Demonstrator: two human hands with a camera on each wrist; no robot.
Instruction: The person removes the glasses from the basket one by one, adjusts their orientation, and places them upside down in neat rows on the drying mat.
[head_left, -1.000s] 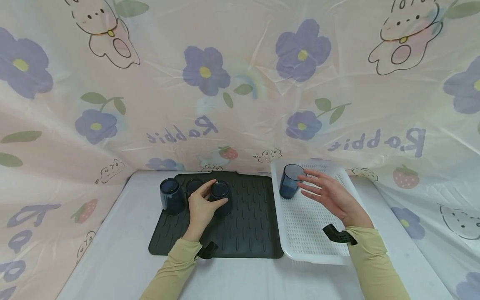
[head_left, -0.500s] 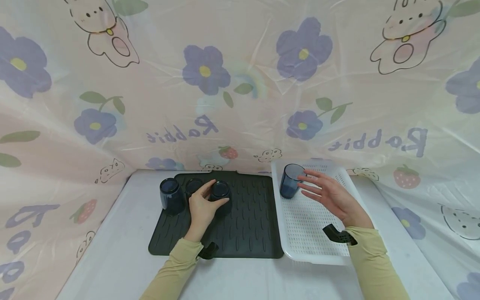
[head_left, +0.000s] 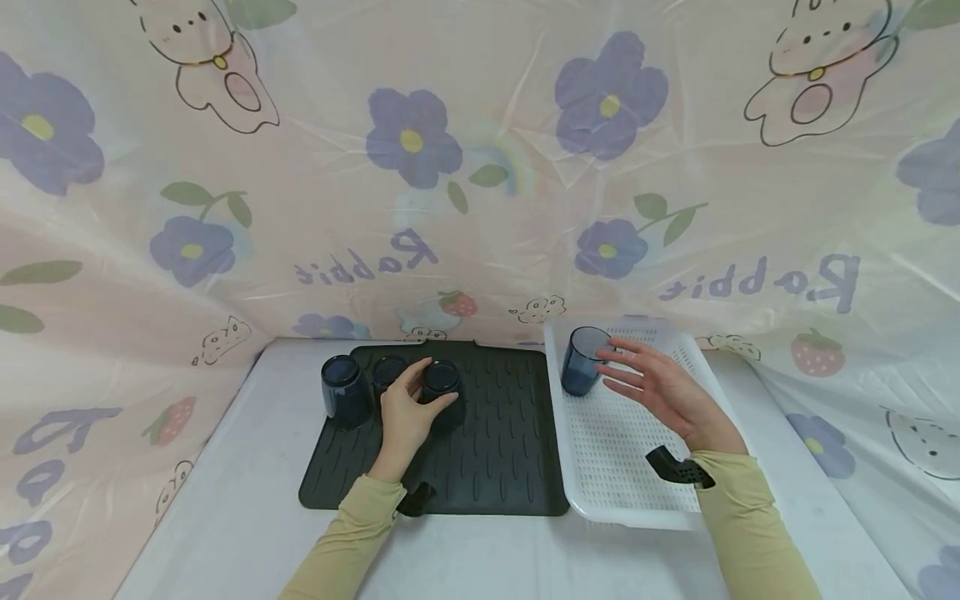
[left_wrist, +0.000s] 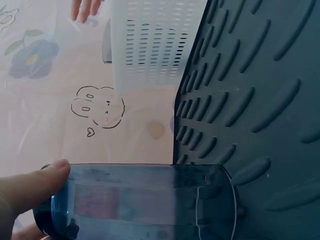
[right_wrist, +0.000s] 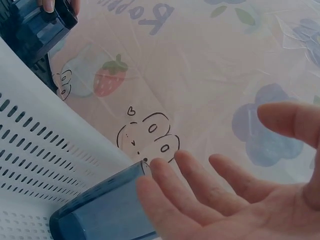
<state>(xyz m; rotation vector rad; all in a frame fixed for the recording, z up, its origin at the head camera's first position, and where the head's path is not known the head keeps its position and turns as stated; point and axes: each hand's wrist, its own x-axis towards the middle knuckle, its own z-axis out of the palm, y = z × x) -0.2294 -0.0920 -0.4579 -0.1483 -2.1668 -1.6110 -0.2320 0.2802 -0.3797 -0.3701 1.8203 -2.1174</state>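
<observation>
Nothing has shifted: left hand grips mat cup, right hand spread open beside tray cup, holding nothing; risk judged: a careless lift knocks neighbouring cup.

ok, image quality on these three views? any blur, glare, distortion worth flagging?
Head view: even soft light, faint shadows, wide-angle bend at the edges, light sheen on the plastic curtain. Left wrist view: the cup and thumb are very close and soft; the mat is sharper. Right wrist view: the right hand is slightly soft, the backdrop washed out and pale.
</observation>
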